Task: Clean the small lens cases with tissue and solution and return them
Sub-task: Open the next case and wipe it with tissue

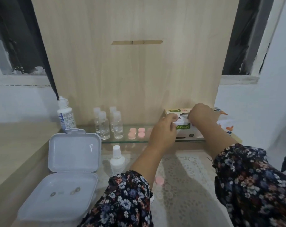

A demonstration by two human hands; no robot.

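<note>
You are reaching to the far right of the table [188,169], where a tissue box [183,128] sits on a low glass shelf [122,141] against a wooden back panel [130,63]. The step in hand looks like drawing a tissue for the cleaning.

Your left hand [163,130] is on the near left corner of the box, fingers curled over its top edge, steadying it. Your right hand [202,114] is arched over the opening on top, knuckles raised, wrist above the box; its fingertips seem gathered at the slot, but whether they already pinch a tissue cannot be told. Both forearms stretch forward from flowered sleeves.

To do this well, keep the left hand pressing the box down so it does not slide or lift, and pull one sheet straight up and slightly toward you, so that only a single tissue comes free.

The small lens cases [137,133], pink and round, lie on the same shelf just left of the box, right of four clear little bottles [108,124]. Another pink piece [159,180] rests on the table near your left forearm. A solution bottle [65,113] stands at the far left; a small white dropper bottle [117,158] stands nearer. An open white box [68,169] lies at the near left.
</note>
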